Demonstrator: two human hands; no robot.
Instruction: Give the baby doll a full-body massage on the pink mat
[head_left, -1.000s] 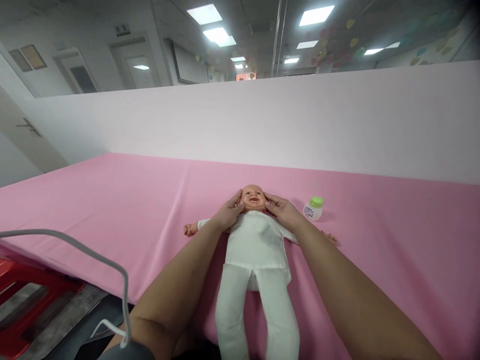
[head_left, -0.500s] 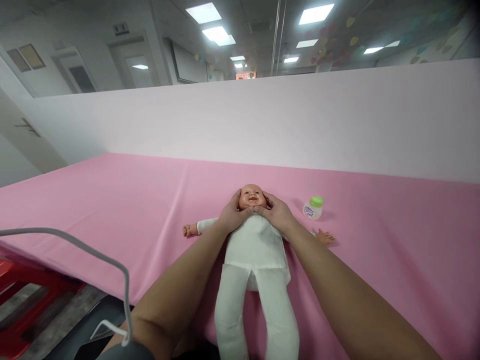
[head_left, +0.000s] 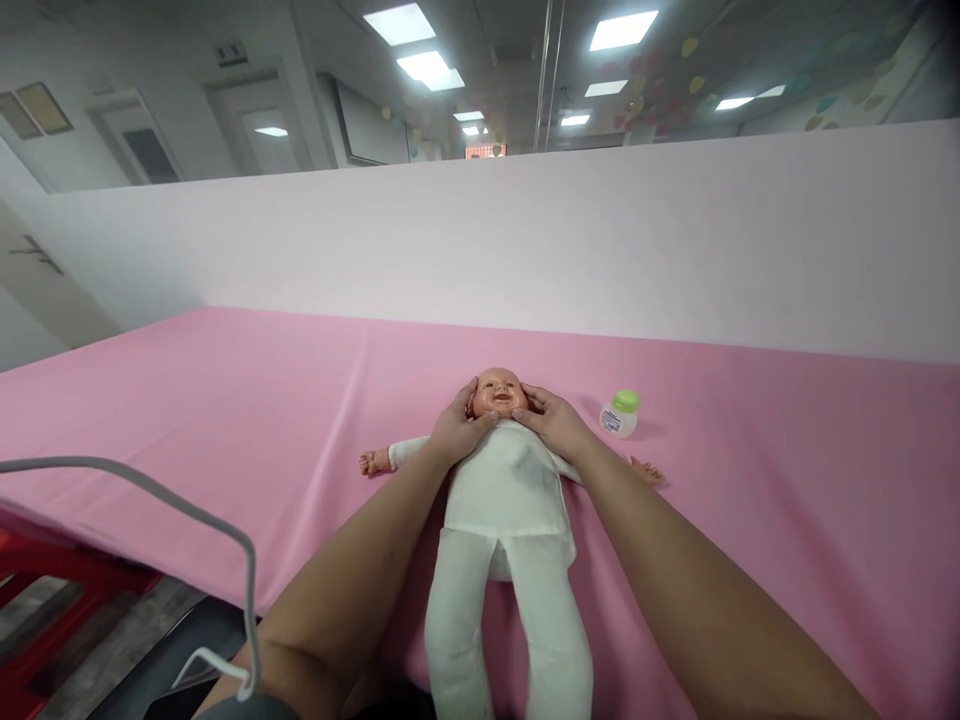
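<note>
A baby doll (head_left: 508, 485) with a shiny tan head (head_left: 496, 385), a white cloth top and white cloth trousers lies on its back on the pink, cloth-covered worktop (head_left: 285, 420). It seems to lie flat so that its face points up and is easy to reach. The left hand (head_left: 454, 428) and the right hand (head_left: 559, 422) touch the head, one on each side, perhaps so it won't roll. Their fingers are open and gently curved, with the thumbs near the chin; how hard they press, I cannot tell. Both arms reach forward over the doll's arms, making a big V. A small, clear, round bottle (head_left: 619, 416) with a bright green lid stands near the right hand, maybe there to be close but not in the way.
</note>
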